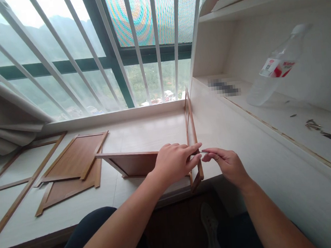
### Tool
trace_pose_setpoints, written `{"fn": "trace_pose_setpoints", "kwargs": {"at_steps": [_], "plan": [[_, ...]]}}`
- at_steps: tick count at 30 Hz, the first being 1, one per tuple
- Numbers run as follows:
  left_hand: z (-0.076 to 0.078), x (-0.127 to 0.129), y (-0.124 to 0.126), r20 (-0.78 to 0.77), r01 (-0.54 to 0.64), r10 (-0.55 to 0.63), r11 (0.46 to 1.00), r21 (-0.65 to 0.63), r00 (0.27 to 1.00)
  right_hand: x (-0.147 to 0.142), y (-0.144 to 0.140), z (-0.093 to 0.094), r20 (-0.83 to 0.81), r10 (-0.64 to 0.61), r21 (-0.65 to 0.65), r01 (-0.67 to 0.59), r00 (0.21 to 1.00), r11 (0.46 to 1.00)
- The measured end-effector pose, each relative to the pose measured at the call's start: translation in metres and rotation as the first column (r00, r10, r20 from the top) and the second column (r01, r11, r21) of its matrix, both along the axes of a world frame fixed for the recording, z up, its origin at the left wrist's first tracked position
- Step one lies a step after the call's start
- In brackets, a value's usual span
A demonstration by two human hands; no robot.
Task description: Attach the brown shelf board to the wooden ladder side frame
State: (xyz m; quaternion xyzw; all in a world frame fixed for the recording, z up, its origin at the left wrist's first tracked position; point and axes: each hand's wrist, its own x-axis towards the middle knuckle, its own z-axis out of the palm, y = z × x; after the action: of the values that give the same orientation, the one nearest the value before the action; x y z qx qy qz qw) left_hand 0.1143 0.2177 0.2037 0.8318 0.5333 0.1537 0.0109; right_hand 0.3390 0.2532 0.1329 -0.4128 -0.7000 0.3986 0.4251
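My left hand (176, 159) is closed at the joint of two wooden parts, with index finger and thumb around the edge of an upright wooden frame (192, 121). Under that hand, a brown wooden panel (131, 163) stands on its edge and meets the frame roughly at a right angle. On the frame's other side, my right hand (228, 166) pinches a thin metal piece (205, 151) between thumb and forefinger. It points at the frame's outer face; its kind is too small to make out.
Two more wooden panels (72, 157) lie overlapping on the white ledge (148, 129), beside a flat wooden frame (37, 170). On the shelf to the right are a plastic bottle (279, 66), several loose screws (313, 125) and a blurred-out dark object. A barred window runs behind.
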Motion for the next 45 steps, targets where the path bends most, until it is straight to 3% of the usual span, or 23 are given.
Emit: {"fn": "trace_pose_setpoints", "kwargs": {"at_steps": [9,18,29,36,45], "plan": [[-0.003,0.000,0.001,0.002,-0.003,0.003,1.000,0.010,1.000,0.000,-0.001,0.001,0.009,0.018,0.045,-0.019,1.000,0.999],[-0.003,0.000,0.001,-0.001,-0.002,0.002,1.000,0.023,1.000,-0.004,0.000,-0.008,-0.116,0.041,-0.051,-0.047,0.992,0.998],[-0.003,0.000,0.001,-0.006,0.001,-0.001,0.999,0.036,1.000,-0.022,-0.004,-0.019,-0.427,-0.049,-0.189,-0.036,0.903,0.981],[-0.003,0.001,0.001,-0.009,0.000,0.001,0.999,0.037,1.000,-0.032,-0.005,-0.007,-0.559,-0.129,-0.338,-0.084,0.819,0.937],[-0.002,0.001,0.002,-0.015,-0.008,0.008,1.000,0.029,1.000,-0.038,-0.014,0.009,-0.554,-0.176,-0.472,-0.132,0.813,0.872]]}}
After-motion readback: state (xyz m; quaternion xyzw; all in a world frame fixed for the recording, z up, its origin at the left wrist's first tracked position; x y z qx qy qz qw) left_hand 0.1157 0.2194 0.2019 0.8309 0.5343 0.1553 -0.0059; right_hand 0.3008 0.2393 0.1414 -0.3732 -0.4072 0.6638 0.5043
